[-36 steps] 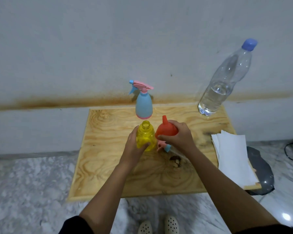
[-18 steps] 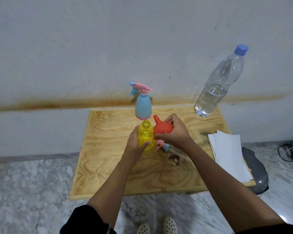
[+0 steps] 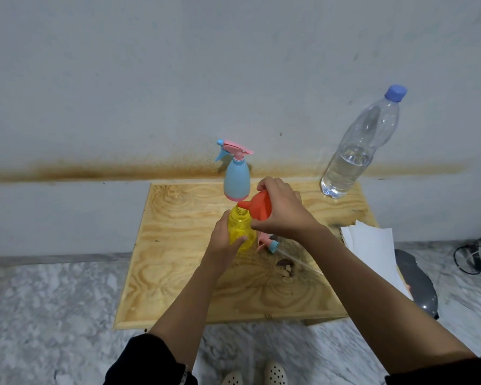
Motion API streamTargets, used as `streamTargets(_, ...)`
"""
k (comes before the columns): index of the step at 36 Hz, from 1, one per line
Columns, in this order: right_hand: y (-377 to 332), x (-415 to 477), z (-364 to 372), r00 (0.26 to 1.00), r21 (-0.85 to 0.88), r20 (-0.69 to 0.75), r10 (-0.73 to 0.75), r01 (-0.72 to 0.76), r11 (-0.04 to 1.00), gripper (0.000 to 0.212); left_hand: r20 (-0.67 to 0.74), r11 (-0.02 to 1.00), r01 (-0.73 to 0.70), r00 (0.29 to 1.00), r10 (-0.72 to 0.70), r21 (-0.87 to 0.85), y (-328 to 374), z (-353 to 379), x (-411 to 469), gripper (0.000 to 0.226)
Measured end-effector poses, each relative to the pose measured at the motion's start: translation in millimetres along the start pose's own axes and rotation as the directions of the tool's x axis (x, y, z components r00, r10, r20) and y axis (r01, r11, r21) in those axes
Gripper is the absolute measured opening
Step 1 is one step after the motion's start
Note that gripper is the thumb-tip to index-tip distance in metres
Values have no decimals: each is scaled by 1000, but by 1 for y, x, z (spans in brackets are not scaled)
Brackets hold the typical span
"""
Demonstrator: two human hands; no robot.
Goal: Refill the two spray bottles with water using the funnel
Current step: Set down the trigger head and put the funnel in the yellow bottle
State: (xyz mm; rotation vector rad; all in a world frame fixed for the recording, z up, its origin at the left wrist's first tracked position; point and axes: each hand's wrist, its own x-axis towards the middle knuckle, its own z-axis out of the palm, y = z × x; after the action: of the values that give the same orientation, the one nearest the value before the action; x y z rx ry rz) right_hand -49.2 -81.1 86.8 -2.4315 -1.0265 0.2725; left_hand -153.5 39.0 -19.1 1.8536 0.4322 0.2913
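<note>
left hand grips open yellow spray bottle mid-surface; right hand pinches red funnel, spout tilted at neck. next: seat it upright, fetch water bottle.

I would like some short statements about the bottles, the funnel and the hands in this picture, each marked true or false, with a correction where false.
1. The left hand holds the yellow bottle. True.
2. The yellow bottle has its sprayer screwed on. False: its neck is open; a sprayer head lies on the wooden table.
3. The right hand holds the orange funnel. True.
4. The water bottle is uncapped. False: its blue cap is on.
5. The blue spray bottle lies on its side. False: it stands upright.
</note>
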Motion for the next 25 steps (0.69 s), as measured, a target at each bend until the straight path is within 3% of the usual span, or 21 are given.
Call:
streamTargets(7,-10,12,-11,987,-227,113,-118,141,964,62,10,1000,-10,1000,10,-12,3,-2,-2,68)
streamTargets(13,-23,27,-17,957,-284,258,-132,206,936,54,15,999,-12,1000,11,40,3,-2,-1,73)
streamTargets(15,-26,34,-17,949,-294,290,-123,211,932,64,8,997,-6,1000,5,71,2,-1,-1,65)
streamTargets(20,-26,42,-8,942,-363,290,-167,270,892,96,-24,993,27,999,-24,119,-3,0,2,68)
streamTargets(25,-20,32,9,963,-182,221,-154,196,964,98,-28,983,-12,999,18,185,-7,0,2,66)
